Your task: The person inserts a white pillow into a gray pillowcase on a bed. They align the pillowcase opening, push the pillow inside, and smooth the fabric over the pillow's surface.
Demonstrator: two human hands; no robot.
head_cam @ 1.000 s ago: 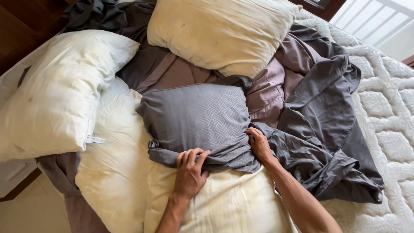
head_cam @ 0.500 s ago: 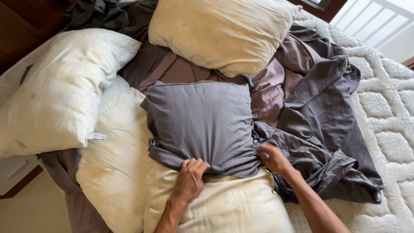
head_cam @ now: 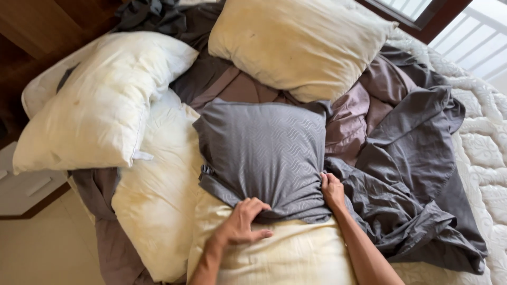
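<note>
Pillowcase (head_cam: 264,153) fabric, grey with a woven wave pattern, covers the far half of the cream pillow (head_cam: 285,253) right below me on the bed. My left hand (head_cam: 244,221) lies on the near hem of the pillowcase, fingers curled and pinching a bunched fold of the cloth, thumb stretched out flat on the bare pillow. My right hand (head_cam: 332,191) is closed on the hem at the case's right near corner, knuckles up, with the fabric gathered inside the grip. Both forearms reach in from the bottom edge of the view.

The uncovered near end of the pillow shows pale yellow between my wrists. 3 more bare pillows lie around it: a long cream pillow (head_cam: 158,206) touching it on the left, a white pillow (head_cam: 105,105) partly over that 1, and a yellowed pillow (head_cam: 301,47) at the far side. A rumpled grey sheet (head_cam: 417,179) is heaped just right of my right hand, with a mauve sheet (head_cam: 354,121) beneath it, and the white quilted mattress (head_cam: 486,158) shows along the right edge.
</note>
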